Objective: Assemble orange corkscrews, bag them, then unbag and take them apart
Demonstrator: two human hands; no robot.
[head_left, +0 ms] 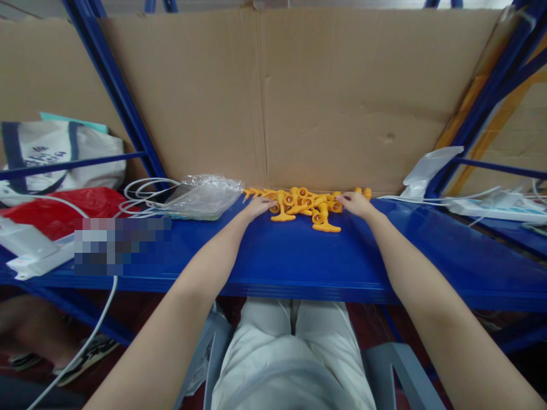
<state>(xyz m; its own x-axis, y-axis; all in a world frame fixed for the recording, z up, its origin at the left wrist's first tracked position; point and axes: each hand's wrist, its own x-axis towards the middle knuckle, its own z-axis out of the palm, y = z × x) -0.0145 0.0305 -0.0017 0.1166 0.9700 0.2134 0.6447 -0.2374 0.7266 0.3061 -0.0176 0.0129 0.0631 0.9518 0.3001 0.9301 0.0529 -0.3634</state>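
Observation:
A heap of yellow-orange plastic pieces with T-shaped handles and round sockets (306, 202) lies on the blue shelf top against the cardboard. At the heap's left end is my left hand (258, 207), its fingers stretched toward the nearest pieces and seeming to touch them. My right hand (357, 204) is at the right end, fingers extended and loosely bent against a socketed piece. Neither hand visibly lifts anything. Two T-handles, a left one (282, 217) and a right one (327, 227), stick out toward me. A few pieces (363, 192) lie behind my right hand.
Clear plastic bags (209, 196) and white cables lie to the left, near a red bag (81, 208) and white power strip (40, 265). Another power strip (499, 210) is at right. Blue posts (115, 85) flank the cardboard (342, 97). A person's leg (47, 324) shows below left.

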